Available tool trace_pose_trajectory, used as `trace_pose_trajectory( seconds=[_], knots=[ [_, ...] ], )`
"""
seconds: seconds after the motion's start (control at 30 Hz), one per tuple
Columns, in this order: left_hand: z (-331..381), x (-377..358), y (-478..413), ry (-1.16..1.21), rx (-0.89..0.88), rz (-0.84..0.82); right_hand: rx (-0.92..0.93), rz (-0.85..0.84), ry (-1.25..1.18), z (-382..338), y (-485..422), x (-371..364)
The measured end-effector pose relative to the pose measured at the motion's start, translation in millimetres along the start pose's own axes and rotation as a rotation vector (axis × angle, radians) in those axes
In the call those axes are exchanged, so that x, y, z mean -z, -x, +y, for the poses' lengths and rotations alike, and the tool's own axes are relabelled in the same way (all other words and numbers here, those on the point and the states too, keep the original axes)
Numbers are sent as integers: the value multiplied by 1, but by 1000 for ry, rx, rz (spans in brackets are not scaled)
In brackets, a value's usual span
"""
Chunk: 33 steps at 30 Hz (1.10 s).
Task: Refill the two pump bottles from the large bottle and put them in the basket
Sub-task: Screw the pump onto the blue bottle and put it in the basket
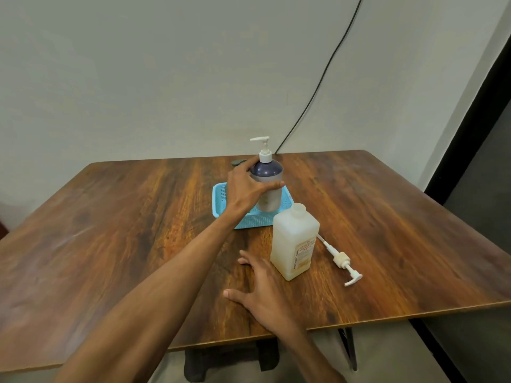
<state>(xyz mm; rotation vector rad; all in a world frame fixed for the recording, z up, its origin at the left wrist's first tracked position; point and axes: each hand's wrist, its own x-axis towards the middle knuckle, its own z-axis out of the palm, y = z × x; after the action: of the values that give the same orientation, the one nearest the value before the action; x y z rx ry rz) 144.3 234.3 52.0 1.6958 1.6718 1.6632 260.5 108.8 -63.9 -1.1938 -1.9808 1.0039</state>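
Note:
A dark blue pump bottle (268,172) with a white pump stands upright in the light blue basket (219,200) at the table's middle back. My left hand (246,186) is wrapped around its body. In front of the basket stands a translucent white square bottle (294,244) with an open neck and a label. Its white pump head (341,261) with tube lies flat on the table just to its right. My right hand (262,288) rests on the table with fingers spread, just left of the white bottle and holding nothing.
A small dark cap (238,162) lies behind the basket near the table's back edge. A black cable (318,87) runs down the wall behind the wooden table (110,230). A dark panel stands at the right.

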Motion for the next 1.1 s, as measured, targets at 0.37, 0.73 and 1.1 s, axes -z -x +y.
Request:
trace_pose_trajectory(
  seconds=[0.37,0.73,1.1],
  knots=[
    [-21,-32,-7,5,29,-31,-4,-7,-56,6,0,-5],
    [-35,-53,2,-84,125,-80,-2,-15,-78,5,-1,-4],
    [-26,-42,6,-117,137,-118,-4,-12,-121,-1,1,0]
  ],
)
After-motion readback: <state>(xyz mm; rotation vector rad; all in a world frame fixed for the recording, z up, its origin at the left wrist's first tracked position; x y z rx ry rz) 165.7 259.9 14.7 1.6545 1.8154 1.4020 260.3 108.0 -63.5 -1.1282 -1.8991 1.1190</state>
